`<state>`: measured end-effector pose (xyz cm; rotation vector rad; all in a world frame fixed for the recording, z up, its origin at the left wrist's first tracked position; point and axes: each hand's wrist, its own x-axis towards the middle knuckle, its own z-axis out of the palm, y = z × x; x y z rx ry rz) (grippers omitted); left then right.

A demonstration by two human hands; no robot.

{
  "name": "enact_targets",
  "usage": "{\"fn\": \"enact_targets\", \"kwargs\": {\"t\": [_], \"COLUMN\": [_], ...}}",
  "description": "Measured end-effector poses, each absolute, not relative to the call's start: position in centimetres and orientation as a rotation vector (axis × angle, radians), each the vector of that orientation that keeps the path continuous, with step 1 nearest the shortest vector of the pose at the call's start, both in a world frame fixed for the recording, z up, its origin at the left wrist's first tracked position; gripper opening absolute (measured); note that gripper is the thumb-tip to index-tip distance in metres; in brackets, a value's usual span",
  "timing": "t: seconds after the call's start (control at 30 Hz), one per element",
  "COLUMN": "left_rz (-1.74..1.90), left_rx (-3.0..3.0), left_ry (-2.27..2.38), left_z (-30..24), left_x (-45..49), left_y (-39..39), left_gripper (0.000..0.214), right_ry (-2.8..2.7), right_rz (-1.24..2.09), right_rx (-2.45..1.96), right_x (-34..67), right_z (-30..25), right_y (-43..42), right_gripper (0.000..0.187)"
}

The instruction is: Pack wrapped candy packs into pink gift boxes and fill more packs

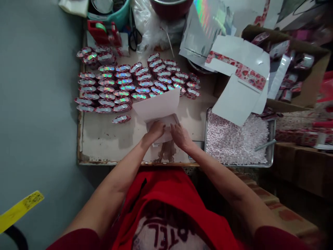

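White box [159, 106] near table [101, 142] edge, packets [125, 81] close behind; left fingers [160, 127], right fingers [174, 130] curled inside, grip unclear.

I see a pale, wood-edged table [100, 139] carrying rows of red-and-silver foil packets [107, 95], an open white cardboard box [158, 105] and, as far as I can tell from here, a rectangular metal tray [271, 158].

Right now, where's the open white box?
Near centre in the head view, the open white box is at the left hand and right hand, below the packets.
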<state>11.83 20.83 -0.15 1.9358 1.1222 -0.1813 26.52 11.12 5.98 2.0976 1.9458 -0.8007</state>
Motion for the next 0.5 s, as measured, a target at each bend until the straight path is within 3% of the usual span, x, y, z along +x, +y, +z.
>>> {"fn": "enact_targets", "kwargs": {"t": [0.17, 0.5], "left_rz": [-0.215, -0.251], "left_rx": [2.026, 2.007], "left_ry": [1.062, 1.026], "left_z": [-0.5, -2.4], "left_x": [12.2, 12.1], "left_y": [19.7, 19.1], "left_gripper": [0.022, 0.022], "right_ry": [1.788, 1.761], "right_rz": [-0.795, -1.047], "right_rx": [2.203, 2.141], "right_x": [24.3, 26.5], "right_z": [3.8, 2.0], "right_y": [9.9, 10.1], "right_gripper": [0.051, 0.053]}}
